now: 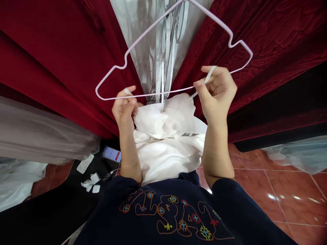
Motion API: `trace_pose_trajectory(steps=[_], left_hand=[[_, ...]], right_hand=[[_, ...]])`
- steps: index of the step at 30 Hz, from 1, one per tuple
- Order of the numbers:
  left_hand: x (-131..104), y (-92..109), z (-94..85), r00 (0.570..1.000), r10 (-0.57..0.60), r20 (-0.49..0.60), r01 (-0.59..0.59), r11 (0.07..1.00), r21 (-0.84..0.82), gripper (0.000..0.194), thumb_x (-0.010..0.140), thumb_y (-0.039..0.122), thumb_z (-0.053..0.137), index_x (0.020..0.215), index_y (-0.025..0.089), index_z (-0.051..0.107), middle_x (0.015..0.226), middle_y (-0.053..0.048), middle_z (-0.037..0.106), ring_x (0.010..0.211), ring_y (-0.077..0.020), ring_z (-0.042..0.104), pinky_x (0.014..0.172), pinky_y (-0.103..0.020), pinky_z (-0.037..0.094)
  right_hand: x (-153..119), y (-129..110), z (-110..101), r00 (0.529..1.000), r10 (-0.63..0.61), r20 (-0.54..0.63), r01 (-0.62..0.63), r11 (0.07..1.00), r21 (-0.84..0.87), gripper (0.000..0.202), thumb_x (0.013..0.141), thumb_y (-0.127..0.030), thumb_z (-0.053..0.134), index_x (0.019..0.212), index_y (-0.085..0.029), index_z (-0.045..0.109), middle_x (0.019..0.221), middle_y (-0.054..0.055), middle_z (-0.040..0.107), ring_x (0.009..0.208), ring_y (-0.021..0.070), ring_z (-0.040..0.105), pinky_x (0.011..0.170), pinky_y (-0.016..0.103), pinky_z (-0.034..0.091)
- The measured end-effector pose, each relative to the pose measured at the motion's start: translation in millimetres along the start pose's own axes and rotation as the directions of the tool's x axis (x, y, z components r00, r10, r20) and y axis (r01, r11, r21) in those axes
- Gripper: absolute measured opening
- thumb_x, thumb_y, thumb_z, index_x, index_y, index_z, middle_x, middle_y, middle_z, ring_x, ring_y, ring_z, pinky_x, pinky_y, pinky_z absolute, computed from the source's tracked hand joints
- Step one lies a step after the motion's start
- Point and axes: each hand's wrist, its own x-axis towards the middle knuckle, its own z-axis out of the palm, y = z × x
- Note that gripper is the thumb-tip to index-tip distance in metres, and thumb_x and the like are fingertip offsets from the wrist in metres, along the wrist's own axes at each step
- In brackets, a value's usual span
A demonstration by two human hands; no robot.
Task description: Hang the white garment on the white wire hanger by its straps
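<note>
So, at the lower left there's a black desk with a phone and a white charger on it, sitting well off from the hands. Left of centre, the left hand has a white strap looped on a finger, fingers loosely curled by the hanger's bottom bar.

The white garment is smack in the middle, bunched up in front of the dark shirt, top edge just under the bar. The lilac hanger spans the upper middle; its top is cut off by the frame, so I can't tell about the hook.

Right of centre, the right hand has the other strap over its forefinger, thumb tip at the bar. As I see it, both straps are on fingers, neither in the hanger's notches.

Room's tight up top, red curtains behind both hanger ends; looks roomier over the tiled floor, lower right.
</note>
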Motion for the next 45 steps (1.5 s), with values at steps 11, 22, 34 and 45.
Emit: trace_pose_trajectory(steps=[11, 22, 34, 45], left_hand=[[33, -14, -63.4, 0.885, 0.396, -0.245, -0.414, 0.91, -0.026, 0.045, 0.087, 0.041, 0.103, 0.122, 0.017, 0.086, 0.111, -0.006, 0.082, 0.103, -0.0177, 0.077, 0.1, -0.031, 0.065], [101, 54, -40.7, 0.922, 0.201, 0.33, -0.318, 0.879, 0.356, 0.056, 0.078, 0.043, 0.108, 0.122, 0.016, 0.087, 0.117, -0.008, 0.08, 0.111, -0.0265, 0.078, 0.109, -0.048, 0.069], [90, 30, -22.5, 0.998, 0.034, -0.059, -0.031, 0.998, 0.054, 0.03, 0.113, 0.005, 0.054, 0.089, 0.014, 0.069, 0.062, 0.001, 0.063, 0.05, -0.0125, 0.06, 0.049, -0.023, 0.056], [66, 20, -34.7, 0.983, 0.065, -0.173, -0.093, 0.983, -0.158, 0.039, 0.125, 0.023, 0.033, 0.094, 0.018, 0.057, 0.066, 0.005, 0.043, 0.063, -0.0132, 0.064, 0.074, -0.029, 0.068]], right_hand=[[2, 15, -3, 0.999, 0.017, 0.051, -0.023, 0.992, 0.123, 0.052, 0.094, -0.071, 0.077, 0.133, -0.039, 0.067, 0.097, 0.003, 0.072, 0.099, 0.025, 0.077, 0.081, 0.043, 0.063], [3, -3, -1, 0.985, 0.136, 0.109, -0.154, 0.972, 0.177, 0.05, 0.093, -0.073, 0.074, 0.131, -0.04, 0.072, 0.106, 0.005, 0.08, 0.089, 0.0267, 0.073, 0.084, 0.052, 0.059], [7, -6, -5, 0.99, 0.131, 0.044, -0.138, 0.966, 0.218, 0.043, 0.1, -0.058, 0.071, 0.136, -0.033, 0.075, 0.094, 0.004, 0.082, 0.063, 0.0153, 0.056, 0.057, 0.036, 0.042], [57, 46, -57, 0.83, -0.023, -0.557, 0.167, 0.963, 0.209, 0.024, 0.097, -0.005, 0.069, 0.093, -0.022, 0.084, 0.081, -0.006, 0.081, 0.065, 0.0066, 0.075, 0.054, 0.017, 0.056]])
